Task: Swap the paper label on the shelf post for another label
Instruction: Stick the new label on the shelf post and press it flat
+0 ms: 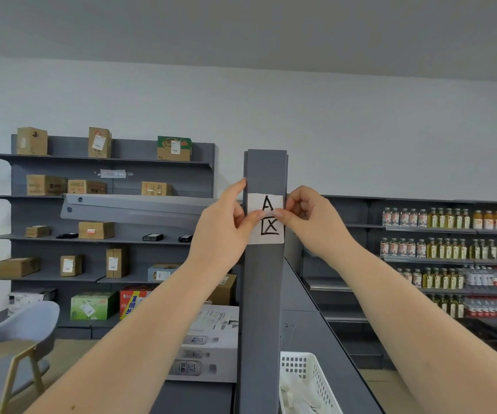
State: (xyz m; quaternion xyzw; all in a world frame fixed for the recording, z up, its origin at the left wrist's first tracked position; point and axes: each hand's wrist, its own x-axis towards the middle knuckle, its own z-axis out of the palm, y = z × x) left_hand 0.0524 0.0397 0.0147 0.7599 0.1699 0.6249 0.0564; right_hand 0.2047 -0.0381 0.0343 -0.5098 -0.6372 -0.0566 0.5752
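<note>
A white paper label (pixel 266 204) with a black "A" and a second black character lies flat on the front of the grey shelf post (pixel 263 294), near its top. My left hand (pixel 223 222) presses the label's left side, with the index finger up along the post's edge and the thumb on the paper. My right hand (pixel 310 218) touches the label's right side with thumb and fingertips pinched at mid height. Both thumbs meet near the label's middle. No other label is in view.
A white plastic basket (pixel 310 380) stands on the shelf right of the post. Grey wall shelves with cardboard boxes (pixel 95 230) are at the back left, bottle shelves (pixel 450 249) at the right. A grey chair (pixel 17 348) sits lower left.
</note>
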